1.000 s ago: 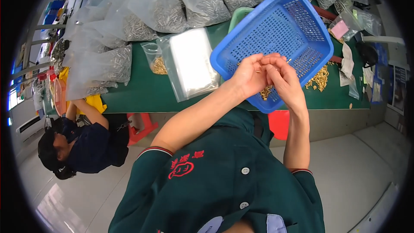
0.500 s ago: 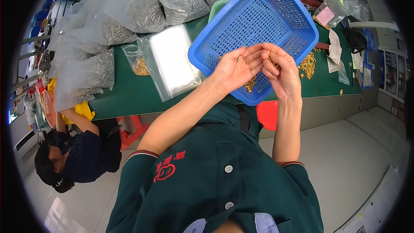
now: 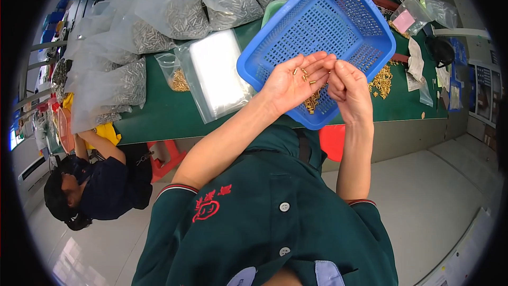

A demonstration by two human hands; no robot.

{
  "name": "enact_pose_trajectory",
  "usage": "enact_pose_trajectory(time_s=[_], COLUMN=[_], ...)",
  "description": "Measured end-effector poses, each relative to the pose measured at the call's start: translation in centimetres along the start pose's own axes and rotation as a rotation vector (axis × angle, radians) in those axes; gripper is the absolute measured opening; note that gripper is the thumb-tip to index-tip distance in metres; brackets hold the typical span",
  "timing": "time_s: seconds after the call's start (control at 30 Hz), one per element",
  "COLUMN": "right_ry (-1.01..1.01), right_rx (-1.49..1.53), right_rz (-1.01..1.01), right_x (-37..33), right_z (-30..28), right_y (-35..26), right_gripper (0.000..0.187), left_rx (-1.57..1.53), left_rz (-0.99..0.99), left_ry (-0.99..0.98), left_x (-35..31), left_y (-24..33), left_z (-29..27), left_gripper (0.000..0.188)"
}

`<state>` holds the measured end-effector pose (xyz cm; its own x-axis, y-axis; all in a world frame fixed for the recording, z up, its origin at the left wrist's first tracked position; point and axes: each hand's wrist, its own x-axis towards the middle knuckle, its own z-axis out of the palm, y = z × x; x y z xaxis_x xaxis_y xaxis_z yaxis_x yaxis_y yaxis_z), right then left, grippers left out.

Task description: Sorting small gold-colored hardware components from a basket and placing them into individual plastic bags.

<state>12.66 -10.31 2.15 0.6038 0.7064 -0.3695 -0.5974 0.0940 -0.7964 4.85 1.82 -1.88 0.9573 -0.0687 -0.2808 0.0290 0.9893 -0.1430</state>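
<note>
Over the near part of a blue plastic basket [image 3: 312,24], my left hand [image 3: 284,88] is turned palm up and slightly cupped. Several small brass-coloured cylindrical pieces [image 3: 305,76] lie on its palm and fingers. My right hand [image 3: 351,92] is closed beside it, thumb and fingers pinched together close to the left fingertips. Whatever the pinch holds is hidden. Below the hands, more brass pieces [image 3: 311,106] sit in the basket's near corner, partly covered by my left hand.
Loose brass pieces [image 3: 382,80] lie on the green table [image 3: 174,116] right of the basket. Flat clear bags [image 3: 214,74] and a small bag of brass pieces [image 3: 179,80] are at left. Large bags of silvery pins [image 3: 185,18] line the back. Another person [image 3: 108,185] works at far left.
My right fingers have closed up and now pinch near the left fingertips. The pieces stay on my left palm. The whole view has shifted slightly.
</note>
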Motion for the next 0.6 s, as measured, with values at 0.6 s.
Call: enact_pose_trajectory(time_s=[0.6], right_ry=[0.051], right_rx=[0.604], right_rz=[0.169], right_x=[1.5], right_z=[-3.8], right_y=[2.4], right_gripper=[0.02], left_rx=[0.189], left_rz=[0.329], left_ry=[0.219], left_x=[-9.4], left_y=[10.4], left_z=[4.3], left_gripper=[0.022])
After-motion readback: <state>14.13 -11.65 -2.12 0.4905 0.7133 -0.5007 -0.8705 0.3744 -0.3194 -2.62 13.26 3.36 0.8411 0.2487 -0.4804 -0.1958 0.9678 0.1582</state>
